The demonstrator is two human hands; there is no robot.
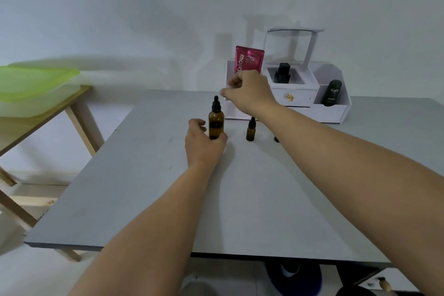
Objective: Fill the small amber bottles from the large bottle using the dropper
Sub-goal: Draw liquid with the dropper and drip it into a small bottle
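The large amber bottle [216, 123] stands upright on the grey table [149, 187], its black dropper cap [216, 104] screwed on. My left hand [203, 145] wraps around its lower part. My right hand [247, 90] hovers just right of and above the dropper cap, fingers curled, not touching it and holding nothing that I can see. One small amber bottle [250, 130] with a black dropper top stands to the right. A second small bottle [276, 139] is almost fully hidden behind my right forearm.
A white cosmetic organiser [331, 113] stands at the table's back, holding a pink pouch [248, 59], a black square bottle [282, 72] and a black tube [332, 92]. A wooden side table [48, 113] with a green-lidded container [33, 84] stands to the left.
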